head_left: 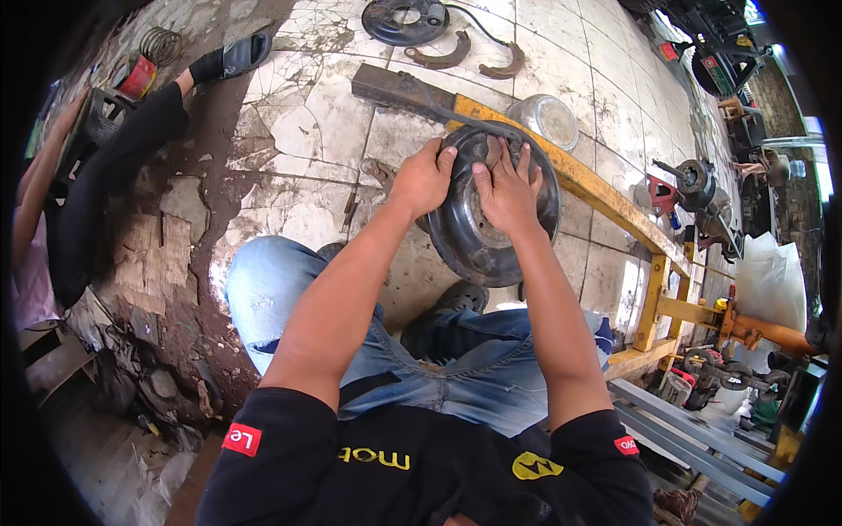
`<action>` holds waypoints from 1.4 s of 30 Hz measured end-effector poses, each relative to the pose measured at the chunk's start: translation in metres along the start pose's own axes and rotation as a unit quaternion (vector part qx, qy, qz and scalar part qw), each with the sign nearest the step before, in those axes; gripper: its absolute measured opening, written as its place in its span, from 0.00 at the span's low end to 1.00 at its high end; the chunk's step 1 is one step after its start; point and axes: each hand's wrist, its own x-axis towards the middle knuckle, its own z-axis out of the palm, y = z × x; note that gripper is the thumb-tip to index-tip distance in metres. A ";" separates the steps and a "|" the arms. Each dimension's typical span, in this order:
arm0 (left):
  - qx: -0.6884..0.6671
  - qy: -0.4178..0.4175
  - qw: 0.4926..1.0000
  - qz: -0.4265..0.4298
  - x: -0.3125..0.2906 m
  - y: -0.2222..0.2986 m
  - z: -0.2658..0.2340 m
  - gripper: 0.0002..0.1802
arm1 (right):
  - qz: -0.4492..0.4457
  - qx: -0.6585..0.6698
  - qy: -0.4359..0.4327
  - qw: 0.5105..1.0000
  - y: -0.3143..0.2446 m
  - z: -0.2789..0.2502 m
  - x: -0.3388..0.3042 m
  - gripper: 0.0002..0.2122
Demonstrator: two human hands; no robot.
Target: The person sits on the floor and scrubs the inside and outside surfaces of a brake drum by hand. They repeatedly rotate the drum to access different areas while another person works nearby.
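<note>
A black round brake backing plate [456, 230] with a hole in its middle leans against a yellow metal beam [579, 180] in front of me. My left hand [425, 180] is closed on its left rim, thumb toward the face. Across the upper right of the face lies my right hand [509, 193], its fingers apart; a small dark part shows between thumb and fingers, too unclear to name. Past the beam, two curved brake shoes [445, 53] lie on the tiles beside another backing plate [405, 33] with a black cable.
A round silver metal container [548, 121] stands behind the beam. To the left, another person's leg [114, 175] stretches over the broken floor near a coil spring [160, 44]. A yellow frame [653, 302] and scattered parts stand at right. My shoe [456, 302] is below the plate.
</note>
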 end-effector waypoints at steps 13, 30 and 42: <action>0.037 0.037 0.998 0.027 0.006 0.000 0.009 0.25 | 0.010 0.006 -0.027 1.000 0.000 -0.004 -0.017 0.33; 0.017 0.005 0.998 0.060 0.010 -0.004 0.012 0.29 | 0.035 0.034 -0.045 0.998 0.009 -0.008 -0.011 0.32; -0.178 -0.002 0.984 0.004 0.021 -0.018 0.025 0.27 | 0.041 0.051 -0.027 0.998 0.005 -0.003 -0.011 0.30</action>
